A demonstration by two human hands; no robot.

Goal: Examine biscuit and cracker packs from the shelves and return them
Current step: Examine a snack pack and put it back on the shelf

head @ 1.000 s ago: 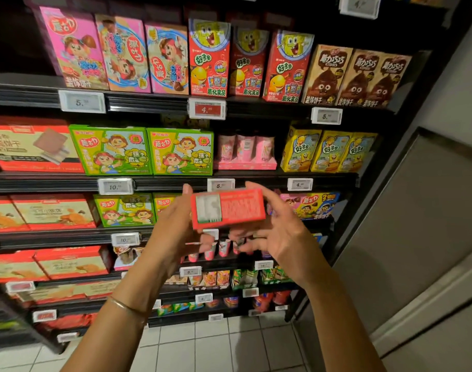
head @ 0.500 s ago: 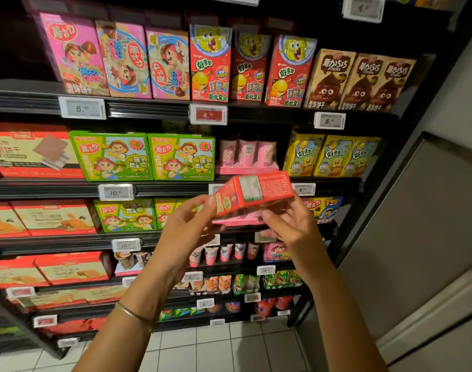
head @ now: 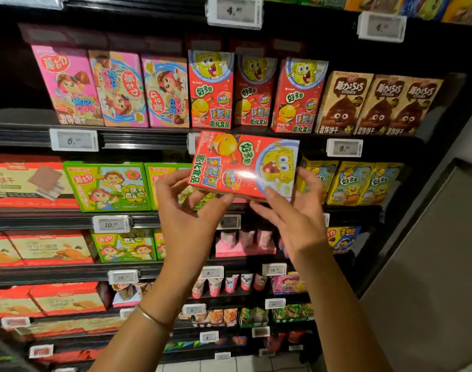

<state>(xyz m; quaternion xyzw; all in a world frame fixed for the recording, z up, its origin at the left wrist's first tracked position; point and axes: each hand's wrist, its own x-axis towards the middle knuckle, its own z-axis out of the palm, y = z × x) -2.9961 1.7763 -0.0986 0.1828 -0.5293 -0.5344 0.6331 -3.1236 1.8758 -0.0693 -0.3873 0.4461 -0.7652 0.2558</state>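
Observation:
A red snack box (head: 243, 165) with a yellow cartoon sponge on its front is held sideways in front of the shelves. My left hand (head: 189, 210) pinches its lower left edge, thumb and fingers curled round it. My right hand (head: 296, 218) holds the lower right corner, thumb on the front face. Three matching red boxes (head: 253, 92) stand upright on the shelf just above.
Dark shelves (head: 143, 135) hold pink boxes (head: 114, 87) at upper left, brown boxes (head: 377, 103) at upper right, green boxes (head: 108, 186) and yellow boxes (head: 358, 183) below. White price tags (head: 74, 140) line the shelf edges. A grey wall (head: 430, 251) stands at right.
The box has been turned from its printed back and side to its front face and raised towards the upper shelf. Both hands moved up with it.

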